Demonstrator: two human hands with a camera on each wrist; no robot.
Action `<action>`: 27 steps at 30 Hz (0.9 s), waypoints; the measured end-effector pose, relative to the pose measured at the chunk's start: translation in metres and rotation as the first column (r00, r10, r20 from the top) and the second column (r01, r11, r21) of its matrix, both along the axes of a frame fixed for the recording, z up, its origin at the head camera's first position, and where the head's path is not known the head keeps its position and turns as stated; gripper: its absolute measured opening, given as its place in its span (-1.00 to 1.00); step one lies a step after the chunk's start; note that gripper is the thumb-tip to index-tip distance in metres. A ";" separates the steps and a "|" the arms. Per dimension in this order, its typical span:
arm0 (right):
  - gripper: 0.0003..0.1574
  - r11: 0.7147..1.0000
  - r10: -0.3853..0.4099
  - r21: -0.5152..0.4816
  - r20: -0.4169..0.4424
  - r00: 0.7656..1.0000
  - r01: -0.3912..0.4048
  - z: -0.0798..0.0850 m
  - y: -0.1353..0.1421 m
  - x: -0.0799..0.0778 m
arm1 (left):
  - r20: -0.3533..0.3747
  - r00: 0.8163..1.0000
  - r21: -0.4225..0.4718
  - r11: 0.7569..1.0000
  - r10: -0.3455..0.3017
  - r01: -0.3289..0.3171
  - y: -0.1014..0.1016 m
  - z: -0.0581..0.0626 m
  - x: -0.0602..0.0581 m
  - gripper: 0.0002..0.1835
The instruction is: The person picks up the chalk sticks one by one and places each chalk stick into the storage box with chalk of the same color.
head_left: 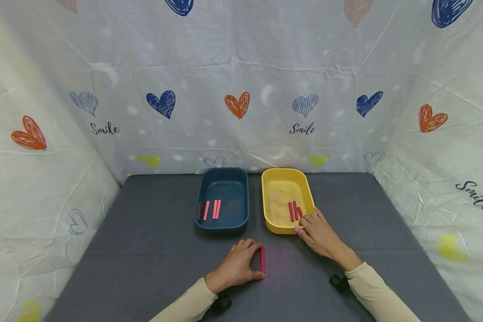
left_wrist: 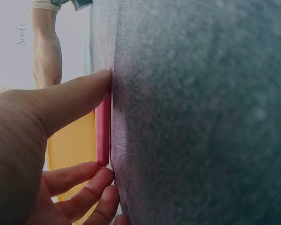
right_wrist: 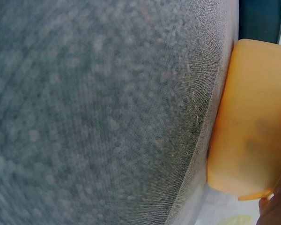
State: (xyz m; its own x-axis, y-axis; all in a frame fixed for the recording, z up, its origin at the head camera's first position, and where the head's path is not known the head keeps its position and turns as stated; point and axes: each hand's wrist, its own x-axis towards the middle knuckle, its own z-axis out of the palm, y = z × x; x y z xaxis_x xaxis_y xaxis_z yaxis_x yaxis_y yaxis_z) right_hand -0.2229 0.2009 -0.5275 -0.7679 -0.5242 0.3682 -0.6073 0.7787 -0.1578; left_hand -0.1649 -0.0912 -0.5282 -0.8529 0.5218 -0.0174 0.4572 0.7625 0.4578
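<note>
On the grey table my left hand [head_left: 235,266] spans a pinkish-red stick [head_left: 262,259], thumb at its near end and fingertips at its far end. In the left wrist view the same stick [left_wrist: 102,131] stands between thumb and index finger, close to the cloth. My right hand [head_left: 319,235] grips the near right corner of a yellow tray [head_left: 269,214], with the thumb on the front rim and another finger along the right side. Several dark red sticks [head_left: 291,212] lie in that tray; the rightmost is partly hidden by the fingers.
Left of the yellow tray stands a dark blue tray [head_left: 221,228] with pink sticks [head_left: 216,209] and a dim reddish mark at its left wall. Behind the table hangs a pale curtain [head_left: 265,67] printed with hearts. Curtain sides flank the table.
</note>
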 end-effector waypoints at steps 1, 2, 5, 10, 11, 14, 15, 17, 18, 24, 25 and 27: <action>-0.75 1.000 0.000 -0.001 -0.006 1.000 0.000 0.000 0.000 0.000 | 0.004 1.000 0.000 1.000 -0.001 0.001 0.000 0.000 0.000 -0.19; -0.75 1.000 0.002 -0.002 -0.011 1.000 -0.002 0.000 0.000 0.000 | 0.010 1.000 0.001 1.000 -0.001 0.001 0.000 0.001 0.001 -0.18; -0.75 1.000 0.008 -0.003 -0.030 1.000 -0.008 -0.001 0.000 0.000 | 0.026 1.000 0.011 1.000 0.000 0.000 -0.002 0.004 0.002 -0.18; -0.76 1.000 0.009 -0.006 -0.034 0.999 -0.009 -0.001 0.000 0.000 | 0.029 0.999 0.055 0.998 0.014 -0.016 -0.004 0.011 0.005 -0.18; -0.76 1.000 0.007 -0.007 -0.031 0.999 -0.007 -0.001 0.000 0.000 | 0.031 0.999 0.062 0.998 0.019 -0.020 -0.004 0.013 0.005 -0.17; -0.77 1.000 0.009 -0.013 -0.018 1.000 -0.009 0.000 0.000 0.000 | 0.045 0.998 0.080 0.996 0.031 -0.034 -0.005 0.020 0.006 -0.17; -0.77 1.000 0.009 -0.013 -0.017 1.000 -0.009 0.001 0.000 0.000 | 0.053 0.998 0.086 0.996 0.035 -0.039 -0.005 0.023 0.006 -0.17; -0.77 1.000 0.009 -0.011 -0.016 1.000 -0.009 0.001 0.000 0.000 | 0.060 0.997 0.098 0.994 0.039 -0.045 -0.005 0.028 0.006 -0.18; -0.77 1.000 0.009 -0.009 -0.018 1.000 -0.009 0.001 0.000 0.000 | 0.057 0.997 0.104 0.993 0.042 -0.047 -0.005 0.031 0.006 -0.18; -0.76 1.000 0.002 0.001 -0.029 1.000 -0.002 0.000 0.000 0.000 | 0.027 0.998 0.149 0.987 0.056 -0.060 -0.006 0.047 0.005 -0.17; -0.76 1.000 0.002 0.000 -0.026 1.000 -0.002 0.000 0.000 0.000 | 0.028 0.998 0.158 0.985 0.059 -0.062 -0.006 0.049 0.004 -0.17; -0.75 1.000 0.001 0.000 -0.020 1.000 -0.001 0.000 0.000 0.000 | 0.034 0.997 0.170 0.983 0.068 -0.073 -0.007 0.054 0.002 -0.17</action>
State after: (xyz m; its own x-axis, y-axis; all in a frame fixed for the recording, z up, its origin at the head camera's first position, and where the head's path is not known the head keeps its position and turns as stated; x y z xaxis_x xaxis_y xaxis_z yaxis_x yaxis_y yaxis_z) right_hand -0.2228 0.2005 -0.5273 -0.7599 -0.5251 0.3833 -0.6111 0.7780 -0.1458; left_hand -0.1630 -0.0977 -0.4746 -0.8881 0.4577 0.0422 0.3900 0.7019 0.5960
